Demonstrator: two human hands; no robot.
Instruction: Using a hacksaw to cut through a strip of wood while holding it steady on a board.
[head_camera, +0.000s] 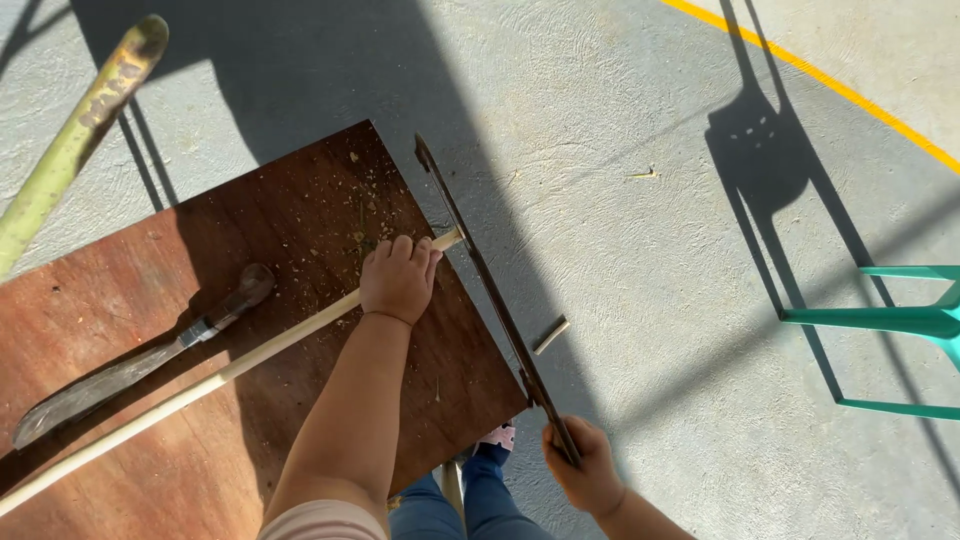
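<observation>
While our left hand (398, 280) pins the pale stick (200, 385) on the desk (300, 200), fingers closed, our right hand (585, 465) grips the saw (490, 290) at the stick's far-right end; cut unfinished, one offcut (551, 336) on the floor.

No packages, labels, signs or screens show anywhere in the head view.
</observation>
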